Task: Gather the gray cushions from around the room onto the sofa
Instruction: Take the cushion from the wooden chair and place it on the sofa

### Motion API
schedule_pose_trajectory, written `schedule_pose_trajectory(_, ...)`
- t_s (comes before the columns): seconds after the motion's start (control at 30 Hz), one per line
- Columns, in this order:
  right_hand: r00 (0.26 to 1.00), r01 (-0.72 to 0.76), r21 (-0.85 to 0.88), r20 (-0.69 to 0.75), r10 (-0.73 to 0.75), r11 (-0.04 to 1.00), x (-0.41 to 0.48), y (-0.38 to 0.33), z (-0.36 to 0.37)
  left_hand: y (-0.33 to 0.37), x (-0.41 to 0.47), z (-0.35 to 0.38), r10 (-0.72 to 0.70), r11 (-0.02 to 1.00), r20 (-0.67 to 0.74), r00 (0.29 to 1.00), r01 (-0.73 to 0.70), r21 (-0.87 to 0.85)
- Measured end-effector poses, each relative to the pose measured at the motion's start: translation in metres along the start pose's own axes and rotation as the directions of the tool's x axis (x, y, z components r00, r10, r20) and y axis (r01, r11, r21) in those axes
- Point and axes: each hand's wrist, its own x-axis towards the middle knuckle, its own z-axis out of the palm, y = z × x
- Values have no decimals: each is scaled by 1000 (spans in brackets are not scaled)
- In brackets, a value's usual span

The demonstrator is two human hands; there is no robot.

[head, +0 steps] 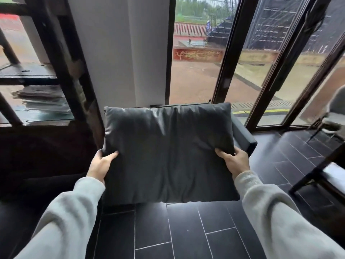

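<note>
A large dark gray cushion [168,152] fills the middle of the head view, held up above the floor. My left hand [101,164] grips its left edge and my right hand [233,161] grips its right edge, thumbs on the front face. Behind the cushion a dark gray seat [243,136] shows its arm and back edge; the cushion hides most of it. Another dark upholstered piece [37,193] lies in shadow at the lower left.
A dark wooden shelf [56,58] with a stack of papers [44,99] stands at the left. Tall glass doors [265,62] run along the back and right. A dark chair frame [317,174] stands at the right on the black tiled floor [186,230].
</note>
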Motion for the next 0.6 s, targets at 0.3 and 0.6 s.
schedule_pose_trajectory(0.3, 998, -29, -11, -55, 29, 1000, 101, 9, 3, 14, 85, 80, -3, 1000, 47, 999, 3, -8)
schedule_pose_trajectory(0.6, 999, -16, 50, -51, 18, 999, 239, 35, -3, 21, 156, 183, 1, 1000, 16, 1000, -1, -22)
